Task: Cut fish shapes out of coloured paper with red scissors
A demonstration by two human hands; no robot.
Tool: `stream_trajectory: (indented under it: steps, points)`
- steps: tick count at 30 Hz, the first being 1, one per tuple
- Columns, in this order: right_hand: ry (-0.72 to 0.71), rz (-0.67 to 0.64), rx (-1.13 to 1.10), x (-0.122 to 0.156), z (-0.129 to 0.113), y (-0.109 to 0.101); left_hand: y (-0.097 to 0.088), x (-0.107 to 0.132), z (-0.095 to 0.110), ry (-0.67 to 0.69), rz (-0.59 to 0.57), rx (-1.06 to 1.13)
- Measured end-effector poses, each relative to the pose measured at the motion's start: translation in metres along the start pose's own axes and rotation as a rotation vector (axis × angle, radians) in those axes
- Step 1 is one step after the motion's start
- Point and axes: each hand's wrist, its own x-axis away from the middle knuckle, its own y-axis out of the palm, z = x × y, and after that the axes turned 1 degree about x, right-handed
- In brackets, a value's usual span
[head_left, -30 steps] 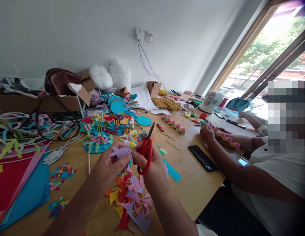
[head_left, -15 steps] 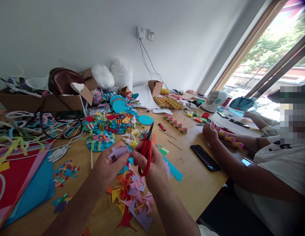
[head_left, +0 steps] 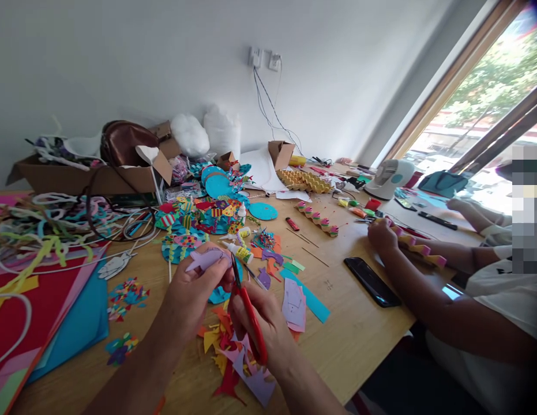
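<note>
The left hand point(head_left: 191, 293) pinches and partly hides a lilac paper cutout point(head_left: 203, 259); the right hand point(head_left: 270, 323) grips red scissors point(head_left: 254, 324), partly covering them.

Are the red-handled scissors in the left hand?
No, the right hand holds the red-handled scissors, while the left hand holds a purple paper cutout.

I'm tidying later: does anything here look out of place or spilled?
A brown bag rests at the cardboard box beside tangled craft strips, perhaps a personal item out of place. A yellow-labelled bottle lies on its side, but no spill shows.
</note>
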Motion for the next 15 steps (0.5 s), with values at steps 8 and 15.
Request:
stream_trajectory:
  steps: [8,15]
  points:
    - [0.026,-0.009,-0.021,0.0010,-0.0073,-0.0011,0.0048,0.0027,0.0078,-0.058,0.007,-0.008]
    - [0.043,-0.017,-0.049,0.0025,-0.0012,-0.0040,0.0042,0.0030,0.0066,-0.080,-0.016,-0.008]
